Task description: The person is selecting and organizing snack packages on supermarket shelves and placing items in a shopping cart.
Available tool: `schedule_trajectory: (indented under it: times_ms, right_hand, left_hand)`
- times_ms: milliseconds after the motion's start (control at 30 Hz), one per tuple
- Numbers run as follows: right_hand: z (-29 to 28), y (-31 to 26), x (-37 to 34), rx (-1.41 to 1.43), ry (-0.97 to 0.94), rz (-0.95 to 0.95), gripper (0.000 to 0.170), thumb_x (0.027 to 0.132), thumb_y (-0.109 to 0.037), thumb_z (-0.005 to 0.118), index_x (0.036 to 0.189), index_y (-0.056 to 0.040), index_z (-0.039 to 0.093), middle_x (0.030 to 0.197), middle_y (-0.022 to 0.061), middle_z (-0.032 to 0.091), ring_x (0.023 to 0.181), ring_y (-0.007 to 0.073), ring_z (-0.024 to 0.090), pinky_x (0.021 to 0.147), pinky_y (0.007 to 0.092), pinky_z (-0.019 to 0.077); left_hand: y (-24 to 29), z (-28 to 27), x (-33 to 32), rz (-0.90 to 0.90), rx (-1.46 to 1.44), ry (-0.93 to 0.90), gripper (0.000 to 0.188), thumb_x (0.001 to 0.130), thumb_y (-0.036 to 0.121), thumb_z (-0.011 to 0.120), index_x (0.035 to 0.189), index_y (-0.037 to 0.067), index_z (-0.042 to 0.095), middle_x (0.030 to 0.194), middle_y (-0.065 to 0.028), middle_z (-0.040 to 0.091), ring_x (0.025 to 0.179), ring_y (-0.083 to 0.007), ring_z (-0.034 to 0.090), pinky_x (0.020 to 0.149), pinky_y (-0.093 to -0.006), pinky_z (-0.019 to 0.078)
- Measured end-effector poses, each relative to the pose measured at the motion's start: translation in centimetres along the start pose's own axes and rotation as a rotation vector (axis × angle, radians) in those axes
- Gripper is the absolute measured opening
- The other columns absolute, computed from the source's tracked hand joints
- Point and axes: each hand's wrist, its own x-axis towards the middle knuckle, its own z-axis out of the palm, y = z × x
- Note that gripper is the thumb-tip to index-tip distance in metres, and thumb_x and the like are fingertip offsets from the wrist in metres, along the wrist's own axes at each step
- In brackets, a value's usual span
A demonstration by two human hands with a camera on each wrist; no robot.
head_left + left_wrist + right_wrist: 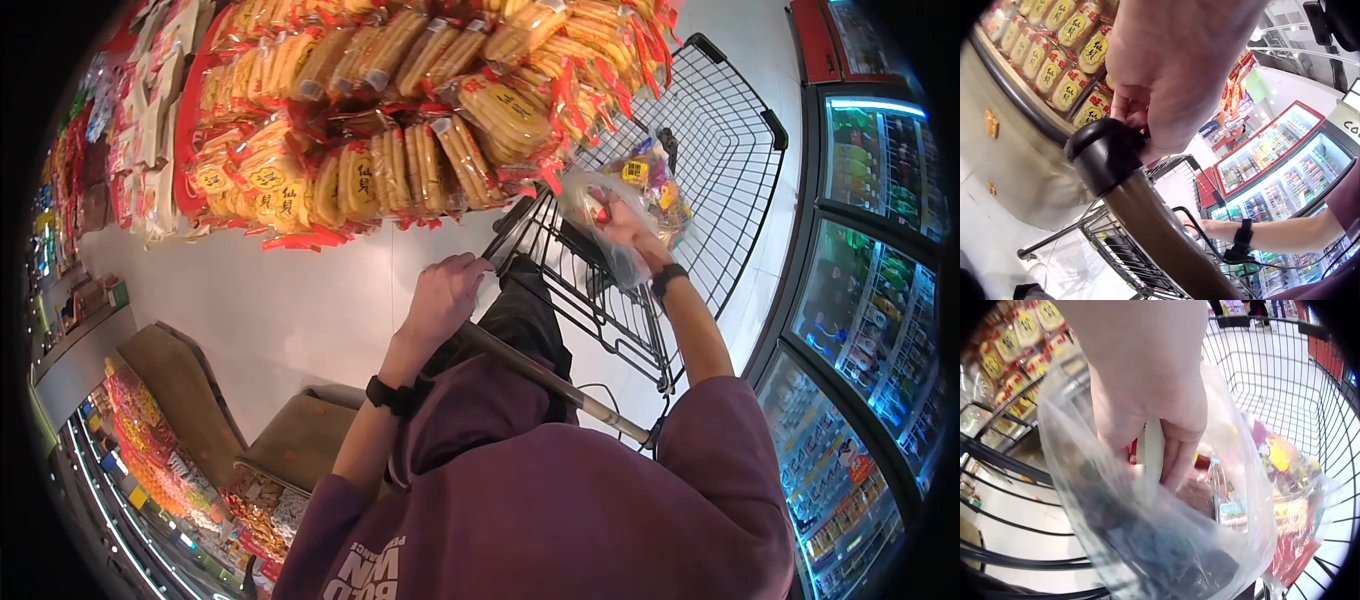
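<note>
In the head view my left hand (445,295) is at the end of the cart handle (550,380). Beside the handle's black cap (1104,153), the left wrist view shows this hand's curled fingers, partly hidden. My right hand (628,228) reaches into a clear plastic bag (628,268) in the cart. The right wrist view shows its thumb and fingers pinching a pale packet (1151,453) with a serrated edge, inside the bag (1172,550). Another bag of colourful snacks (1291,506) lies to the right of it, against the wire basket.
Stacked packs of round crackers (360,180) fill a display ahead and to the left. Lit drink fridges (860,330) stand on the right. The wire cart basket (720,130) extends forward. A brown display stand (180,380) is at the lower left.
</note>
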Motion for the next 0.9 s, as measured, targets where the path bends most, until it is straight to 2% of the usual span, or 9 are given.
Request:
schedule_trajectory:
  times_ms: [100, 167, 233, 333, 433, 500, 567, 700, 900]
  right_hand:
    - [-6.4, -3.6, -4.0, -0.163, -0.152, 0.149, 0.054, 0.087, -0.034, 0.069, 0.128, 0.0002, 0.062, 0.110, 0.0223, 0.070, 0.105, 0.0360, 0.067, 0.091, 0.0416, 0.0519]
    - [-12.6, -11.6, -8.3, 0.173, -0.215, 0.515, 0.051, 0.088, -0.034, 0.070, 0.123, 0.0018, 0.063, 0.103, 0.0151, 0.070, 0.099, 0.0227, 0.068, 0.085, 0.0367, 0.0518]
    - [-14.5, -13.1, -12.5, 0.442, -0.118, 0.337, 0.048, 0.089, -0.036, 0.070, 0.118, 0.0018, 0.065, 0.098, 0.0079, 0.068, 0.095, 0.0124, 0.064, 0.083, 0.0308, 0.0502]
    - [-17.7, -22.1, -16.6, 0.614, -0.255, 0.282, 0.042, 0.087, -0.025, 0.075, 0.119, -0.0008, 0.065, 0.105, 0.0027, 0.068, 0.097, 0.0093, 0.061, 0.087, 0.0265, 0.0484]
    - [-15.6, -32.0, -17.8, 0.860, -0.203, 0.122, 0.055, 0.078, -0.006, 0.086, 0.127, -0.0024, 0.061, 0.114, 0.0020, 0.068, 0.106, 0.0110, 0.063, 0.095, 0.0291, 0.0502]
    - [-11.5, -37.9, -16.7, 0.960, -0.010, -0.062, 0.064, 0.078, -0.005, 0.086, 0.133, -0.0018, 0.055, 0.119, 0.0035, 0.067, 0.109, 0.0128, 0.063, 0.097, 0.0312, 0.0512]
    - [-8.1, -42.6, -14.6, 0.908, -0.001, -0.112, 0.065, 0.080, -0.006, 0.085, 0.135, -0.0015, 0.051, 0.119, 0.0048, 0.066, 0.109, 0.0138, 0.064, 0.094, 0.0312, 0.0523]
    - [-3.0, -53.2, -11.4, 0.974, 0.041, -0.160, 0.046, 0.087, -0.012, 0.080, 0.126, 0.0004, 0.059, 0.117, 0.0069, 0.068, 0.107, 0.0127, 0.064, 0.093, 0.0312, 0.0524]
    - [3.4, -61.1, -8.3, 0.878, -0.060, -0.334, 0.040, 0.093, -0.020, 0.076, 0.124, 0.0007, 0.060, 0.113, 0.0057, 0.069, 0.097, 0.0111, 0.065, 0.083, 0.0297, 0.0543]
  left_hand:
    - [0.2, -0.9, -0.5, 0.038, -0.070, 0.012, 0.013, 0.091, 0.009, 0.063, 0.102, 0.007, 0.067, 0.094, -0.0123, 0.067, 0.089, -0.0338, 0.067, 0.074, -0.0442, 0.0558]
    - [1.1, -2.7, -0.8, 0.076, -0.132, -0.016, 0.013, 0.091, 0.012, 0.064, 0.103, 0.006, 0.067, 0.096, -0.0132, 0.068, 0.092, -0.0347, 0.066, 0.077, -0.0445, 0.0554]
    - [1.7, -4.1, -1.7, 0.101, -0.235, -0.040, 0.017, 0.094, 0.017, 0.065, 0.107, 0.005, 0.067, 0.099, -0.0138, 0.069, 0.091, -0.0344, 0.066, 0.078, -0.0425, 0.0548]
    - [3.3, -7.5, -3.2, 0.127, -0.357, -0.127, 0.026, 0.098, 0.020, 0.066, 0.119, 0.005, 0.066, 0.096, -0.0158, 0.068, 0.085, -0.0330, 0.068, 0.076, -0.0384, 0.0550]
    - [4.6, -11.8, -5.6, 0.149, -0.535, -0.213, 0.035, 0.095, 0.024, 0.072, 0.124, 0.005, 0.065, 0.101, -0.0121, 0.071, 0.087, -0.0252, 0.069, 0.079, -0.0367, 0.0557]
    - [5.2, -15.1, -7.6, 0.163, -0.597, -0.091, 0.053, 0.087, 0.024, 0.080, 0.130, 0.002, 0.059, 0.107, -0.0131, 0.072, 0.091, -0.0240, 0.070, 0.085, -0.0376, 0.0563]
    - [3.9, -16.8, -9.4, 0.125, -0.729, 0.091, 0.055, 0.086, 0.019, 0.082, 0.130, -0.001, 0.056, 0.110, -0.0140, 0.072, 0.097, -0.0205, 0.070, 0.089, -0.0366, 0.0562]
    - [-1.0, -20.5, -13.1, 0.003, -1.086, 0.458, 0.036, 0.092, 0.007, 0.074, 0.123, -0.003, 0.059, 0.112, -0.0081, 0.072, 0.100, -0.0103, 0.068, 0.084, -0.0278, 0.0555]
    - [-7.3, -25.0, -18.9, -0.055, -1.204, 0.692, 0.033, 0.093, 0.005, 0.073, 0.123, -0.002, 0.061, 0.112, -0.0067, 0.072, 0.098, -0.0098, 0.067, 0.084, -0.0253, 0.0539]
